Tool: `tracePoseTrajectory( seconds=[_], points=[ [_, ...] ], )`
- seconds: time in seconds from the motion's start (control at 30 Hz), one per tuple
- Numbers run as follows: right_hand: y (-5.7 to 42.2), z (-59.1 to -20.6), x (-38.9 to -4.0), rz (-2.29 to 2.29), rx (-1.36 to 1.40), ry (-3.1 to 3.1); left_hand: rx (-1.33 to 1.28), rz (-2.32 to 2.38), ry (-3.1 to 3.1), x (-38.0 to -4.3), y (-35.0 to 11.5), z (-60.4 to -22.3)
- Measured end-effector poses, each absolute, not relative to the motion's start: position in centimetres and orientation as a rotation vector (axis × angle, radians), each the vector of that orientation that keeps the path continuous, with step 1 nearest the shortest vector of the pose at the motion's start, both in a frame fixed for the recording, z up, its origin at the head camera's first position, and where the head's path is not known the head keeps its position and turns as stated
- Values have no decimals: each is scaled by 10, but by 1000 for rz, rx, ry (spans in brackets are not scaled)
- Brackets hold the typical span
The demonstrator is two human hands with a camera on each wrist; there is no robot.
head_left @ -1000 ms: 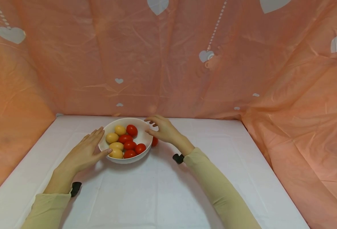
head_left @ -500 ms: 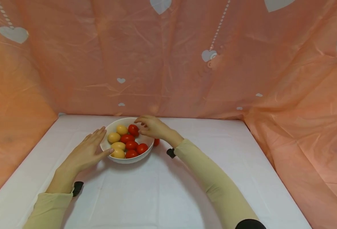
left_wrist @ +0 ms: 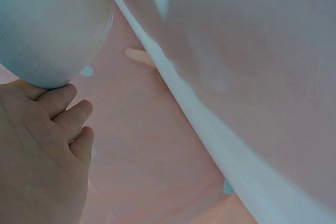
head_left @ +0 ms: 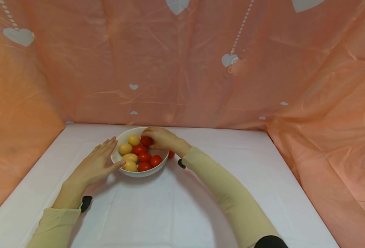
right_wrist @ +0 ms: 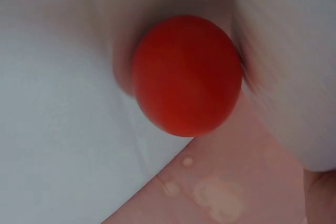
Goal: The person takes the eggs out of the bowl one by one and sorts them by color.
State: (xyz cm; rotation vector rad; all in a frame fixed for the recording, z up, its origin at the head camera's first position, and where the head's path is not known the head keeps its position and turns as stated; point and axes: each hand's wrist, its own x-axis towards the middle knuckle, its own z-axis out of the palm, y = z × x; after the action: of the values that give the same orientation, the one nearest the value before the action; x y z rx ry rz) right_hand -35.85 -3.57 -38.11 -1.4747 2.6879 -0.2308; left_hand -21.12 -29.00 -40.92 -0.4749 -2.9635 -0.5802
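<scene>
A white bowl [head_left: 140,174] holds several red tomatoes [head_left: 144,157] and several yellow egg-shaped pieces [head_left: 125,148]. My left hand [head_left: 92,165] lies along the bowl's left side with its fingers extended, thumb over the near rim. In the left wrist view, those fingers [left_wrist: 55,108] touch the bowl's outer wall [left_wrist: 58,30]. Reaching over the right rim, my right hand [head_left: 162,138] curls its fingers and thumb about the tomato [head_left: 146,141] at the back of the bowl. Outside the right wall, one more tomato [head_left: 171,154] sits on the table, large in the right wrist view [right_wrist: 186,77].
White cloth covers the table [head_left: 139,213]. An orange curtain [head_left: 182,86] with pale hearts hangs behind it and along both sides. Black bands with small cameras sit at both wrists. Beside the right sleeve, a dark rounded object [head_left: 270,241] shows at the bottom edge.
My right hand has moved left from the bowl's right rim into the bowl and closed about the back tomato. The left hand keeps its place at the bowl. The head view has shifted slightly.
</scene>
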Motion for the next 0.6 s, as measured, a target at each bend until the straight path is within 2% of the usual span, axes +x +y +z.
tracePoseTrajectory(
  seconds=[0.6],
  points=[
    [-41, -388, -361, -91, -1497, 2723, -464, -584, -2971, -210, -289, -408]
  ],
)
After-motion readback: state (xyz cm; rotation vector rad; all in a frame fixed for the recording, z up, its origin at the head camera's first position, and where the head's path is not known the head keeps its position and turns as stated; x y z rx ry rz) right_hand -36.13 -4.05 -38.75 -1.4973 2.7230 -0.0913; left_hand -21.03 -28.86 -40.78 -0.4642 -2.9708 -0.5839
